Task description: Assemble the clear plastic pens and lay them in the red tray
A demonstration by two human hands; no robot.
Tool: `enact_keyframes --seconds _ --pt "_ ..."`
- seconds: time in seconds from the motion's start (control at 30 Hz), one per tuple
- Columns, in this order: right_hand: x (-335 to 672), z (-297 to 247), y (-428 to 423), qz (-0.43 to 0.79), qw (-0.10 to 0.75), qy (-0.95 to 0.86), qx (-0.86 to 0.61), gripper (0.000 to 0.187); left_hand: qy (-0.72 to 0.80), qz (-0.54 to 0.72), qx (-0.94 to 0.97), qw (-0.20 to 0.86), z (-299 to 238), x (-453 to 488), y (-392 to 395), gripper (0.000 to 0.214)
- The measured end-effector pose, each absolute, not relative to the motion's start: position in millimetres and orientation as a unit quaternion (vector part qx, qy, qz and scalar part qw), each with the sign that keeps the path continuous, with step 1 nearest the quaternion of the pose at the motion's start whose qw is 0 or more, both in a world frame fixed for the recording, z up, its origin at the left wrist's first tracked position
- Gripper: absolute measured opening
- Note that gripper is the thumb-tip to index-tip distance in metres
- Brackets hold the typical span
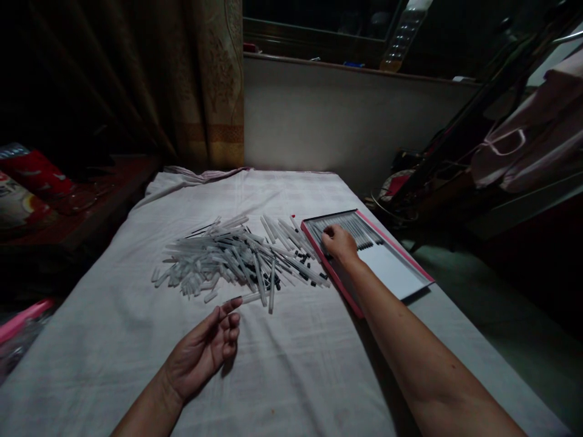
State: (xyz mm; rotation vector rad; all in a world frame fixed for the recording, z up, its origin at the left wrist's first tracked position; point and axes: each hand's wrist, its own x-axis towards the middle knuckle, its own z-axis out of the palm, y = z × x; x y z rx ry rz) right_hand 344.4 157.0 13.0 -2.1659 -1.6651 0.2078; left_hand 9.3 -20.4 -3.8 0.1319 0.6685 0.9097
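My left hand (207,352) is palm up over the white cloth, its fingers loosely bent and apart, with nothing plainly held. Its index fingertip is close to a clear pen tube (250,298) at the near edge of a pile. That pile (218,252) mixes clear tubes, thin dark refills and small clear caps. My right hand (340,243) reaches over the left part of a shallow pink-edged box (401,246), fingers pinched together; what they hold is hidden. Inside the box, assembled pens (359,230) lie side by side in a row.
Small black plugs (303,258) are scattered between the pile and the box. A dark red side table (104,182) with a red packet (36,173) stands to the left. Behind are a curtain (223,79) and a sill with a plastic bottle (405,36).
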Motion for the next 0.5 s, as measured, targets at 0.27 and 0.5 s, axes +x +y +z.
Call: enact_keyframes --seconds 0.27,0.5 --pt "338 11 145 0.070 0.134 -0.633 -0.759 0.033 0.307 0.432 0.073 0.845 -8 7 -20 0.039" --pt "339 19 139 0.058 0.125 -0.641 -0.755 0.035 0.307 0.434 0.085 0.843 -10 7 -20 0.033"
